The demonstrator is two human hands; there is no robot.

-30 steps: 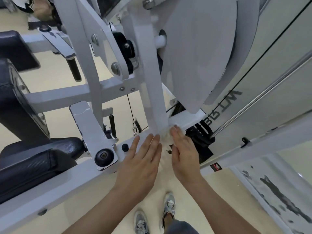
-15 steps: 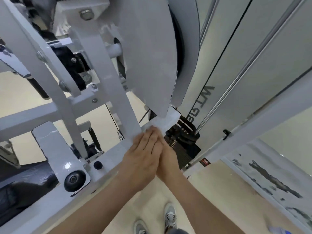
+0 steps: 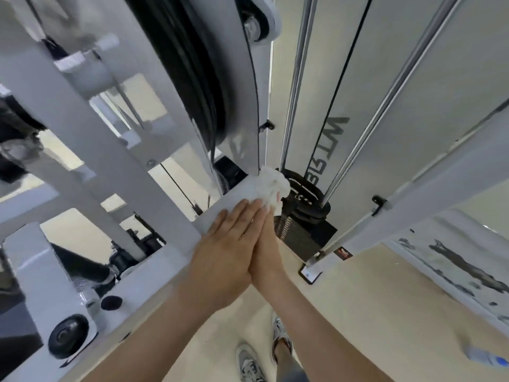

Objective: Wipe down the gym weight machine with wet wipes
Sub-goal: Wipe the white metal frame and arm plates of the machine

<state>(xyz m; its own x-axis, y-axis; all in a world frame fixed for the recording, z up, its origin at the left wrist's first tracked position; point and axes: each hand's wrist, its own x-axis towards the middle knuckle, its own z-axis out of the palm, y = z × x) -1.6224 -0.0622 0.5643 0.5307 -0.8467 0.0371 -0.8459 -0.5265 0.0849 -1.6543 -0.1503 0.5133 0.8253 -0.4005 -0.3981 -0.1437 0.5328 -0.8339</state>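
Pressing flat, our left grip (image 3: 228,244) lies palm-down on the white frame beam (image 3: 170,260) of the weight machine. Its fingers are straight and close together, and their tips touch the near edge of the wet wipe (image 3: 271,184). Our right grip (image 3: 268,252) stands edge-on just beside it, the two touching along their length. Its fingers are straight too, and their ends are pushed into the wipe, where one fingertip shows among the folds. Neither grip curls round anything: both are spread open and bear on the wipe and the beam with flat fingers. We cannot see the right thumb.

The wipe is white and bunched into a loose wad. It sits at the far end of the beam, between the lower edge of the big cam and the black weight stack (image 3: 300,238), and part of it hangs over the beam's right edge just above the stack. Two chrome guide rods (image 3: 296,86) and a thin black cable (image 3: 340,78) run down to the stack in front of a grey panel (image 3: 413,111) with dark lettering. A black belt (image 3: 192,73) lies in the cam's groove, left of the wipe. Lower left on the frame sits a round black cap (image 3: 68,337). Below our arms are the pale floor (image 3: 358,312) and our grey shoes (image 3: 249,365). A blurred blue and white object (image 3: 486,358) lies at the lower right; we cannot tell what it is.
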